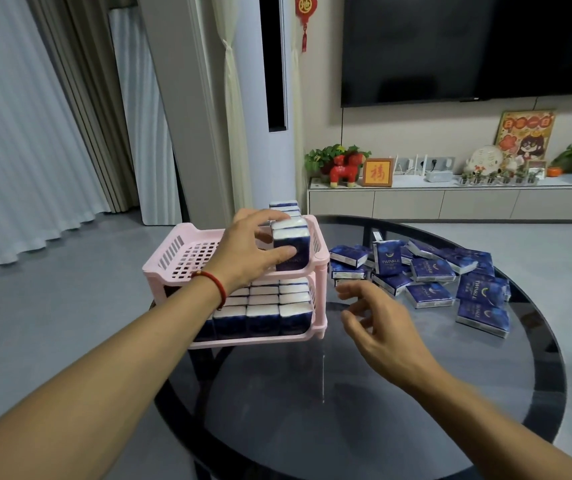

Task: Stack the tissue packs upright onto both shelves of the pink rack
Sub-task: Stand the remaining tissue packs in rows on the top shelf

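While the left hand (246, 251) clamps an upright pack (291, 249) on the rack (173, 268), the empty, spread right hand (378, 320) sits nearer the pile (430, 271) lying to its right.

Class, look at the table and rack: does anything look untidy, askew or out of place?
Yes. The loose tissue packs lie in a jumbled heap on the glass table, flat and tilted at odd angles. Those in the pink rack stand in neat upright rows. Nothing looks spilled or damaged.
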### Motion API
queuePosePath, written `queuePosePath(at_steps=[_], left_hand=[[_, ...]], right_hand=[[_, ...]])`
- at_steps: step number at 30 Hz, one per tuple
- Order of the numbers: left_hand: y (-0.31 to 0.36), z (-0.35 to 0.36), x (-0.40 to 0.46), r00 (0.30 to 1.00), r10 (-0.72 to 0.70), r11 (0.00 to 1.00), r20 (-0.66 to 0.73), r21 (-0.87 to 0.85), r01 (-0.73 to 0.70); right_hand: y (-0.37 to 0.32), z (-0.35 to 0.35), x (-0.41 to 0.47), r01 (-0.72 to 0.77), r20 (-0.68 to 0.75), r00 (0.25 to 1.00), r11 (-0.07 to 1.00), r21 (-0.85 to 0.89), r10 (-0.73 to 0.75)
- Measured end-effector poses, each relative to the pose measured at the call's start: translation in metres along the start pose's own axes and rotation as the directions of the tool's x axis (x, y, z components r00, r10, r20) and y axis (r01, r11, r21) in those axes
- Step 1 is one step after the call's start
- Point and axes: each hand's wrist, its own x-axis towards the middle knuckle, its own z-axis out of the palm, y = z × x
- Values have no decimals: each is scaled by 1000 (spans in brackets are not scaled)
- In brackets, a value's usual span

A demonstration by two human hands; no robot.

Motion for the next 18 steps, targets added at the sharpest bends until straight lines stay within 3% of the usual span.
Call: queuePosePath(at_steps=[4,8,13,18], left_hand=[[-5,4,-1,999,-43,997,-5,65,44],[-5,2,0,998,-21,994,51,105,15],[-3,-1,2,997,57,981,49,183,-65],[-8,1,3,998,60,983,33,172,-65]], right_hand=[[-8,4,11,27,-69,997,999,-37,-29],[-28,7,35,140,-81,986,986,-92,-148],[-45,23,55,142,3,990,979,-147,-143],[-42,32,57,116,-26,992,981,-158,-121]])
